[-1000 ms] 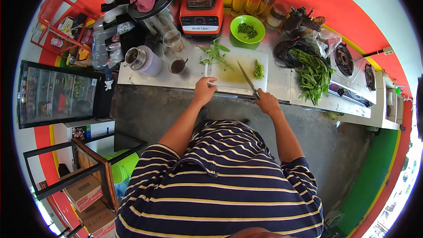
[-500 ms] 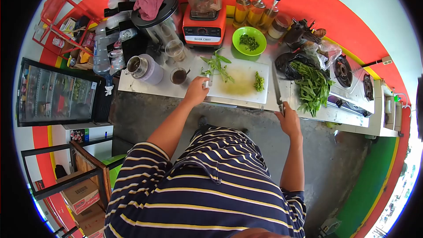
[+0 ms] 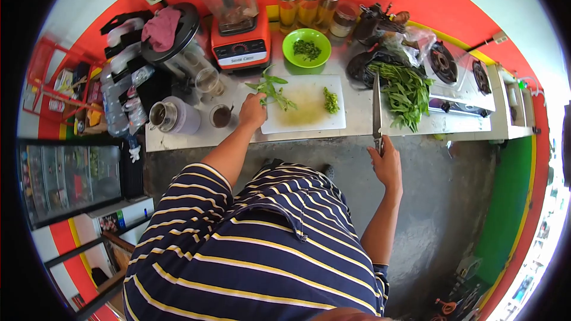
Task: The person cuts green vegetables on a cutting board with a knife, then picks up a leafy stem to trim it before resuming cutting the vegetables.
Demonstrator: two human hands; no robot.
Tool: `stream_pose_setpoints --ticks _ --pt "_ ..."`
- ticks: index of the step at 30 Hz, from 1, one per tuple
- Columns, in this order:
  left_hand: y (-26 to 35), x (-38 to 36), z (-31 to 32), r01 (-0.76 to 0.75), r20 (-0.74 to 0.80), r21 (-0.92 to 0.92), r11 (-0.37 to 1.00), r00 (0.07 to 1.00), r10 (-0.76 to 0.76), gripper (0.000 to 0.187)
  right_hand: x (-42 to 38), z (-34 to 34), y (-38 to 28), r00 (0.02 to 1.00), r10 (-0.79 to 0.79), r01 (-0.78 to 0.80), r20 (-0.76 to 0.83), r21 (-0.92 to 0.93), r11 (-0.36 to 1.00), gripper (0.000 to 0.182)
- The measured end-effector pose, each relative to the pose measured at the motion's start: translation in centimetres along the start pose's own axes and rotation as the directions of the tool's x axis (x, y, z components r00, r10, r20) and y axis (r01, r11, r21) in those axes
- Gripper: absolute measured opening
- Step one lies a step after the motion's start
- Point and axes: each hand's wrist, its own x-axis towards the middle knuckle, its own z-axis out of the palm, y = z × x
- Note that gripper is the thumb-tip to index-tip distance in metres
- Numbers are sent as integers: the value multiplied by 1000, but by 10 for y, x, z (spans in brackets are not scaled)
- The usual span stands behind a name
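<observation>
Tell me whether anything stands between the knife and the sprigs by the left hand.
Yes: the chopped greens, on the right side of the board, lie between the knife and the sprigs. Nothing else visible does.

Surfaces as they appear: counter (image 3: 360, 113), smooth metal with a reflective sheen; cutting board (image 3: 334, 120), smooth, plastic-looking; knife (image 3: 376, 110), metal blade; bowl (image 3: 324, 46), glossy plastic; pump bottles (image 3: 308, 10), clear and shiny, glass or plastic indistinguishable; rag (image 3: 160, 30), matt, creased cloth; shirt (image 3: 256, 249), matt cloth; floor (image 3: 428, 220), concrete-like, partly shiny.
</observation>
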Motion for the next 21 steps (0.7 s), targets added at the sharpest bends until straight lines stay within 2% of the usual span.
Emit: stream_pose_setpoints --ticks 2,6,9,11,18,21 --pt "1 2 -1 -81 -11 -5 997 997 80 43 -10 -1 4 1000 12 -12 -4 1 1000 31" --pt "6 6 -5 -119 12 35 992 993 118 37 -26 -4 11 999 45 -45 -27 -1 999 29" --pt "-1 11 8 -142 84 68 987 987 137 33 -34 -4 18 995 76 -74 -59 35 997 28" --pt "1 13 13 -30 74 -8 1000 997 31 30 -39 -7 23 992 92 -87 -88 57 995 28" --pt "17 8 -6 -7 52 -138 990 999 15 31 -39 -7 26 988 92 -72 -125 155 985 26" --pt "18 10 -11 -65 27 -206 976 997 72 28 -34 -3 31 989 97 -74 -111 192 978 24"
